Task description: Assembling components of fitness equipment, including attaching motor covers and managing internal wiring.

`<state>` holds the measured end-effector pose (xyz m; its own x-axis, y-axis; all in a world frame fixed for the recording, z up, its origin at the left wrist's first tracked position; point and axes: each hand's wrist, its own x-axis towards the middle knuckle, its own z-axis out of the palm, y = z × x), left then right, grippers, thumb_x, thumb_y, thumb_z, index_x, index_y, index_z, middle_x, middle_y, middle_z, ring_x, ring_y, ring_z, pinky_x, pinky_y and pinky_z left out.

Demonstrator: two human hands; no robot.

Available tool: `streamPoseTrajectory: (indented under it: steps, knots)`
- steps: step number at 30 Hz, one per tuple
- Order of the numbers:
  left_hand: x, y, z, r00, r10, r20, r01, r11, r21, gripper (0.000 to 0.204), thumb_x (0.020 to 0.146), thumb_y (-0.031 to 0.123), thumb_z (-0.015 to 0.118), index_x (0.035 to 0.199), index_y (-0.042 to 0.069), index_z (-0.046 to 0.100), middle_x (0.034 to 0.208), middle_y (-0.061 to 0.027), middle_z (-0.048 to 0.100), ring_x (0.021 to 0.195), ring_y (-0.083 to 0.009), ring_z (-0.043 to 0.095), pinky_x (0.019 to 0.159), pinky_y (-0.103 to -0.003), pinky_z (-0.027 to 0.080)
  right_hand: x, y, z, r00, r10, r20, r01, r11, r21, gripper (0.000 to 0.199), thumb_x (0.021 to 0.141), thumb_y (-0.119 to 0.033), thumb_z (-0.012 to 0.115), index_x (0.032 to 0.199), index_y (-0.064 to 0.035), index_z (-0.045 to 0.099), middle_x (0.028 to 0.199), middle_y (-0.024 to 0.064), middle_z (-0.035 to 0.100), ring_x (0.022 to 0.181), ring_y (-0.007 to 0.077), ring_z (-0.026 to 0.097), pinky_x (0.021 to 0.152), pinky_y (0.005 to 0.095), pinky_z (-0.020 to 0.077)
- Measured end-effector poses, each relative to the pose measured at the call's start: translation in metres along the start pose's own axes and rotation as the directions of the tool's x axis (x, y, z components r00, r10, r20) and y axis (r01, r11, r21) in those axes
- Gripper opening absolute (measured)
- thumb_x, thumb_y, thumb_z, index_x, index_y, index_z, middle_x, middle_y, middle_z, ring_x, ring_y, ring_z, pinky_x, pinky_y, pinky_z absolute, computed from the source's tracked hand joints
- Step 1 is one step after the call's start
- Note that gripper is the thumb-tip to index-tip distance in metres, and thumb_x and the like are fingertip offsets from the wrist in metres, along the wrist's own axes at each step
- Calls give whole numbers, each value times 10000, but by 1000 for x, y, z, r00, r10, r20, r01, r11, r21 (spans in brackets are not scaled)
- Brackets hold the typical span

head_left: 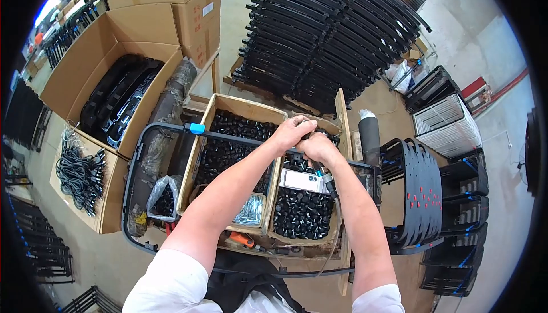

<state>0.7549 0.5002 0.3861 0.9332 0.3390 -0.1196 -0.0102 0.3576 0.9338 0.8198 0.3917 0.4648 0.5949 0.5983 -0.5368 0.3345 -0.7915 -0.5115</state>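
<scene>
My left hand and my right hand meet over the right-hand parts box, both with fingers curled in. Whatever they pinch is small and hidden by the fingers. Just beneath them runs the long bar of a black tubular frame, which lies across the boxes and carries a blue clip. Beside my right wrist rests a metal hand tool with a hose. A white smartphone lies on black knobs or screws in the right box.
A wooden box at left holds black parts and silver pins. An orange tool lies at the near edge. Cartons, a cable bundle, stacked black frames and a stack of dark panels surround the bench.
</scene>
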Motion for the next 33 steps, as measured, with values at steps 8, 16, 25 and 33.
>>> streamPoseTrajectory:
  steps: [8, 16, 25, 33]
  knots:
    - [2, 4, -3, 999, 25, 23, -26, 999, 23, 328, 1013, 401, 670, 1069, 82, 719, 1016, -19, 701, 947, -115, 617, 858, -311, 498, 23, 12, 0, 1000, -31, 2, 30, 992, 119, 134, 659, -38, 683, 739, 69, 689, 757, 143, 715, 677, 213, 712, 622, 348, 566]
    - [-5, 14, 6, 1000, 14, 10, -14, 1000, -7, 263, 984, 339, 713, 1030, 79, 722, 956, -4, 698, 887, -105, 615, 826, -296, 502, -1, 4, -2, 998, -33, -51, 34, 999, 16, 194, 654, -75, 694, 789, 62, 723, 741, 130, 721, 694, 205, 718, 640, 347, 565]
    - [-134, -5, 65, 967, -33, 252, 54, 995, -78, 279, 997, 310, 718, 1073, 42, 695, 974, -7, 682, 884, -83, 594, 801, -285, 516, -180, 16, 27, 992, 102, -70, -117, 955, -273, 361, 809, -304, 630, 910, 13, 769, 881, 264, 747, 923, 379, 749, 845, 466, 576]
    - [-278, -44, 102, 839, -238, 489, 262, 965, 19, 429, 956, 442, 767, 1061, 34, 689, 872, 0, 615, 801, -79, 549, 685, -304, 494, -321, 66, 111, 962, 273, -1, -269, 944, -192, 413, 848, -335, 639, 915, 67, 712, 843, 279, 718, 839, 435, 720, 789, 507, 559]
